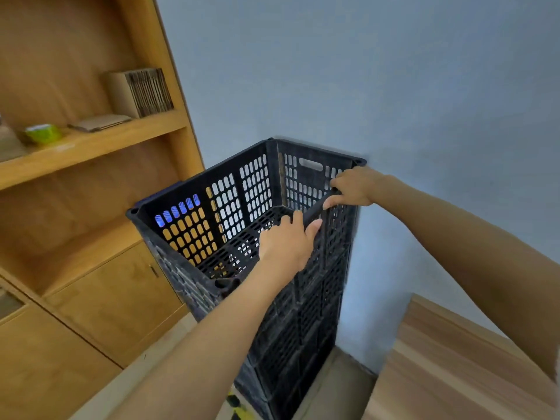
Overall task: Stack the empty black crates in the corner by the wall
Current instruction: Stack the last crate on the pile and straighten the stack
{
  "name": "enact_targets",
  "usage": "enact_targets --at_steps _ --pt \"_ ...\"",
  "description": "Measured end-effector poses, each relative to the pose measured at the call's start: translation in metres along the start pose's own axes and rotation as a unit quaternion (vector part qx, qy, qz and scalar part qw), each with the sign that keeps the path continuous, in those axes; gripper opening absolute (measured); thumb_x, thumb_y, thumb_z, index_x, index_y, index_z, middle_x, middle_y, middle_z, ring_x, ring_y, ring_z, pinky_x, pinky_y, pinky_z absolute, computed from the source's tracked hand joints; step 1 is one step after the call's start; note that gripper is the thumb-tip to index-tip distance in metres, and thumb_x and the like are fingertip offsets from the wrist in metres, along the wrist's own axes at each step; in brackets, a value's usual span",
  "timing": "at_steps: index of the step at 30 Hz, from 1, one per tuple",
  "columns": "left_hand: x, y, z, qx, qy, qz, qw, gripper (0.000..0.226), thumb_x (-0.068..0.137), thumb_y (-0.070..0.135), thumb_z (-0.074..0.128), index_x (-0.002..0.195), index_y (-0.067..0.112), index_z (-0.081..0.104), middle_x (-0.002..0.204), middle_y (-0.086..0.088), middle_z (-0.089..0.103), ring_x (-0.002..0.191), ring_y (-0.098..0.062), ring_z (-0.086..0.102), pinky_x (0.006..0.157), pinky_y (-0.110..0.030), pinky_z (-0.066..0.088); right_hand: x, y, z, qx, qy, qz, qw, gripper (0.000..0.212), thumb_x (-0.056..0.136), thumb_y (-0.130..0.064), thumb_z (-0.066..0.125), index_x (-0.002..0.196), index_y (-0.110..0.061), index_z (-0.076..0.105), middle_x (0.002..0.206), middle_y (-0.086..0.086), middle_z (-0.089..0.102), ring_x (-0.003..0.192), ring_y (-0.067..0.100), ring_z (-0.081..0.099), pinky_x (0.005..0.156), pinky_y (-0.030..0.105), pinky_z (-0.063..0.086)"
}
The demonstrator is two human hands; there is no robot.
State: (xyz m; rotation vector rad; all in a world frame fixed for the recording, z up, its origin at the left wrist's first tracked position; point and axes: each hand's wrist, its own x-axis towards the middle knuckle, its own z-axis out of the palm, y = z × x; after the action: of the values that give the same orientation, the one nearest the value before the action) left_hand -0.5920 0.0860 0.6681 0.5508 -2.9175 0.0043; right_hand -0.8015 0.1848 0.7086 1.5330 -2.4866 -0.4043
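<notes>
A tall stack of black perforated crates (306, 322) stands in the corner between the wooden shelf unit and the blue-grey wall. The top crate (230, 204) is empty and sits level on the stack. My left hand (288, 244) grips the near rim of the top crate, fingers curled over its edge. My right hand (353, 187) holds the same rim farther right, near the crate's right corner. Both forearms reach in from the lower right.
A wooden shelf unit (91, 140) with cupboard doors stands directly left of the stack, holding cardboard pieces (142, 92) and a green object (42, 133). A wooden tabletop (454, 359) lies at the lower right. The wall (394, 86) is behind the stack.
</notes>
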Motion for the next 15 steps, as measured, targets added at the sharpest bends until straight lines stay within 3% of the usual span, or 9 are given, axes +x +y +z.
enact_targets --at_steps 6,11,15 --pt "-0.003 0.001 0.003 0.053 0.058 0.013 0.997 0.055 0.101 0.055 0.014 0.121 0.012 0.043 0.109 -0.007 0.06 0.085 -0.029 0.064 0.056 -0.036 0.039 0.0 0.002 0.002 -0.009 -0.006 0.003 1.0 0.112 0.052 -0.098 0.002 0.097 -0.014 0.061 0.097 0.007 0.066 0.085 0.026 0.063 0.066 0.036 0.048" --pt "0.001 0.001 0.004 0.053 0.066 0.047 0.995 0.051 0.102 0.053 0.018 0.113 0.011 0.046 0.099 -0.006 0.061 0.074 -0.027 0.063 0.053 -0.034 0.038 -0.014 -0.005 0.01 -0.005 0.003 0.044 0.999 0.086 0.081 -0.08 0.021 0.117 -0.01 0.055 0.119 0.011 0.061 0.107 0.029 0.059 0.081 0.04 0.048" --pt "-0.001 -0.004 0.002 0.072 0.078 0.058 0.993 0.051 0.102 0.052 0.019 0.11 0.011 0.048 0.093 -0.005 0.062 0.067 -0.026 0.063 0.05 -0.034 0.04 -0.018 -0.012 0.007 -0.014 0.009 0.042 0.999 0.082 0.085 -0.076 0.023 0.118 -0.008 0.055 0.119 0.012 0.061 0.107 0.03 0.059 0.08 0.039 0.047"
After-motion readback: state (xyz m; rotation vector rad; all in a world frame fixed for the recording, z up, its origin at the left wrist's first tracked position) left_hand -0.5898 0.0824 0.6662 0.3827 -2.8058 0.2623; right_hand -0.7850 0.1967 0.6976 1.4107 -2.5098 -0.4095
